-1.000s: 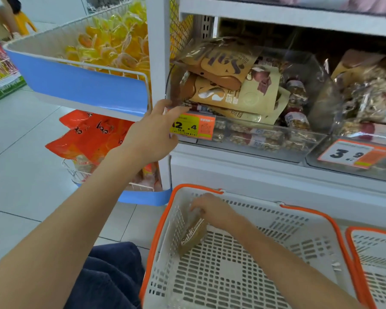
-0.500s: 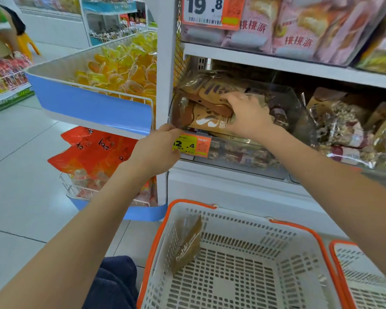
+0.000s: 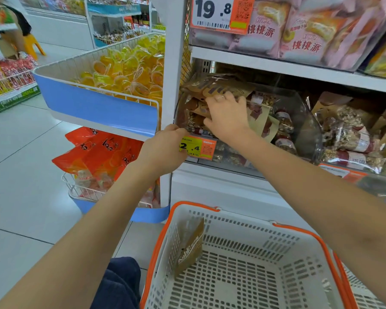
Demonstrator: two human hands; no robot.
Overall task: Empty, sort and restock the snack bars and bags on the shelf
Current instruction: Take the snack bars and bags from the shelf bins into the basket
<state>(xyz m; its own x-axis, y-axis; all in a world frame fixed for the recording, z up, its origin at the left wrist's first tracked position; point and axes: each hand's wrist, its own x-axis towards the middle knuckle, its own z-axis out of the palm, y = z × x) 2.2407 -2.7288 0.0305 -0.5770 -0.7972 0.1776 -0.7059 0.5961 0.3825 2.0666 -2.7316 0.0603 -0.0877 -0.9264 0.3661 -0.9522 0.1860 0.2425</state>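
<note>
The right hand (image 3: 226,117) reaches into the clear bin (image 3: 308,121) at the left end of the shelf (image 3: 276,68), its fingers curled round a brown snack bag (image 3: 212,89) near the top of the pile. The left hand (image 3: 165,148) grips the bin's front left corner, thumb over the rim, just beside the yellow price tag (image 3: 197,147). More brown bags and clear packs of nut bars (image 3: 285,132) lie heaped in the bin. Below the shelf's front edge stands a white basket (image 3: 243,264) with orange handles; one brown bag (image 3: 191,246) leans upright against its left wall.
</note>
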